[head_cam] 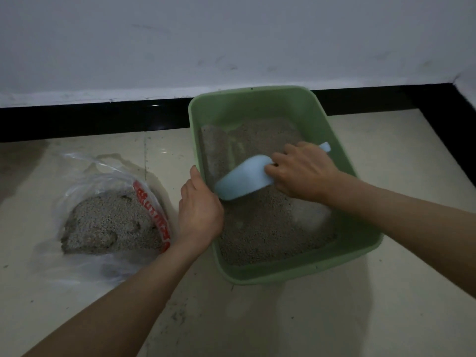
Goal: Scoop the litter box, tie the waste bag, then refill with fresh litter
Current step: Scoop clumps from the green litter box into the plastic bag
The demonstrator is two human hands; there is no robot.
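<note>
A green litter box [257, 99] stands on the tiled floor, partly filled with grey litter [260, 228]; bare green bottom shows at its far left. My right hand [304, 171] grips the handle of a pale blue scoop [242, 181], whose mouth is pushed into the litter near the box's left wall. My left hand [199, 210] grips the box's left rim, fingers curled over the edge. To the left on the floor lies an open clear plastic bag [108, 173] with red print, holding a heap of grey litter [110, 225].
A white wall with a black skirting strip [90, 119] runs just behind the box and turns a corner at the far right. Cream floor tiles [360, 305] stretch in front, with a few scattered litter grains near the box's front corner.
</note>
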